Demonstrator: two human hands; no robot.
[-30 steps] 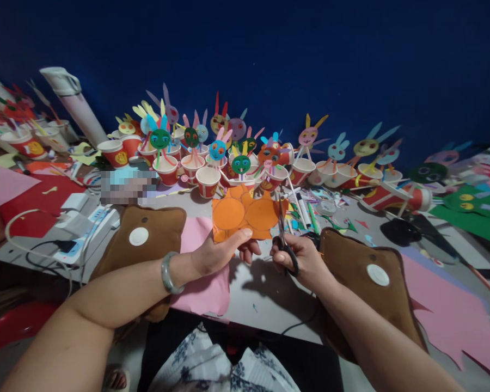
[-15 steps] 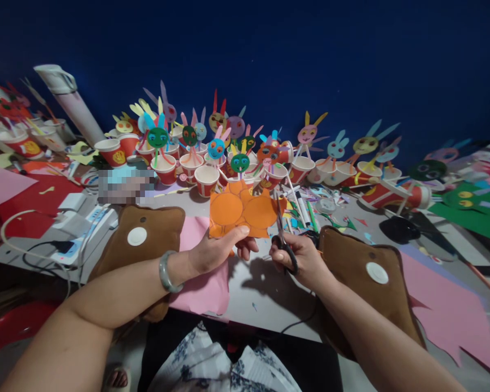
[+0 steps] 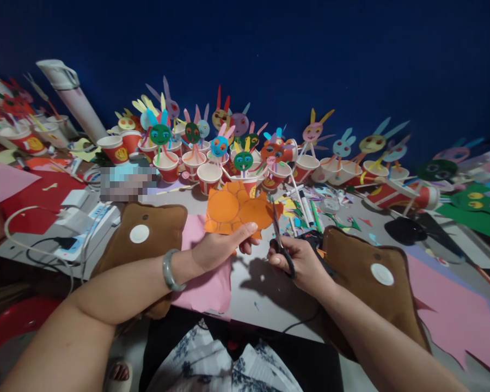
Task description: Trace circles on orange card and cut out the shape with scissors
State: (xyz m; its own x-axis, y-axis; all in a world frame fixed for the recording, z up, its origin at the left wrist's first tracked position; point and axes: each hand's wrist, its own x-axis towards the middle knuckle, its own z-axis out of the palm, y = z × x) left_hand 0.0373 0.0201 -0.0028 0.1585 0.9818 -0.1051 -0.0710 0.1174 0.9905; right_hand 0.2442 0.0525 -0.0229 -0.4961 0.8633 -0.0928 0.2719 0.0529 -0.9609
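Observation:
Pinched between the thumb and fingers of my left hand (image 3: 224, 247) is a sheet of orange paper (image 3: 224, 208) with circles drawn on it and a jagged outline. My right hand (image 3: 304, 261) grips a pair of scissors (image 3: 283, 253) by the black handles. The scissor blades point up at the paper's right edge; whether they touch it I cannot tell. A sheet of pink paper (image 3: 202, 288) lies on the table below my left wrist.
Red paper cups (image 3: 209, 179) with paper rabbit faces line the back. Brown cushions (image 3: 157, 239) flank my hands. Markers (image 3: 305, 207) and paper scraps litter the table beyond the scissors. At the left are a power strip (image 3: 84, 231) and a white flask (image 3: 75, 98).
The orange paper has tilted and shifted slightly left in my left hand. The scissors have moved a little left and stand near its right edge. The whole view has shifted slightly.

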